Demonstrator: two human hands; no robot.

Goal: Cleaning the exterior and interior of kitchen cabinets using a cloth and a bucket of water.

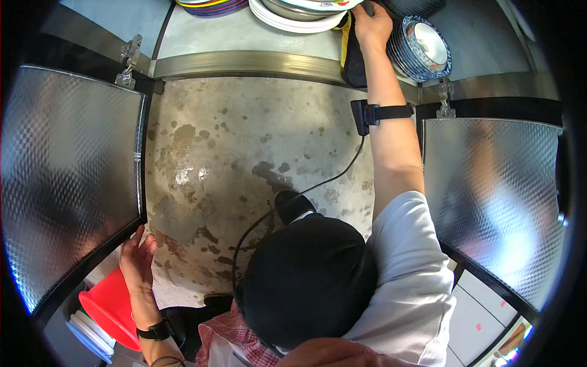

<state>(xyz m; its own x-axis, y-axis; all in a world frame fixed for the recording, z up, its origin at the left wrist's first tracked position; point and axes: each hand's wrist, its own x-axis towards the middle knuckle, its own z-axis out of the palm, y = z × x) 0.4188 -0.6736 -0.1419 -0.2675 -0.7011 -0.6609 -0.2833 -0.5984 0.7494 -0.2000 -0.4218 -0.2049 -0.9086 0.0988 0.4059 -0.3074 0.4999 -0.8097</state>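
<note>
My right hand (373,25) reaches into an open cabinet at the top, its fingers at a black cloth item with yellow edging (355,59) beside a stack of white plates and a metal bowl (293,11). The fingertips are partly hidden, so whether they grip it is unclear. A stack of blue-and-white patterned bowls (417,48) stands to the right of my forearm. My left hand (139,259) is low at the left, fingers apart and holding nothing, just below the corner of the left cabinet door (78,147).
The right cabinet door (495,197) also stands open. Yellow- and purple-rimmed plates (213,7) sit at the shelf's left. Below is a wet, stained floor (220,137). A red plastic container (114,307) is beside my left forearm. A black cable (335,176) hangs from my right forearm strap.
</note>
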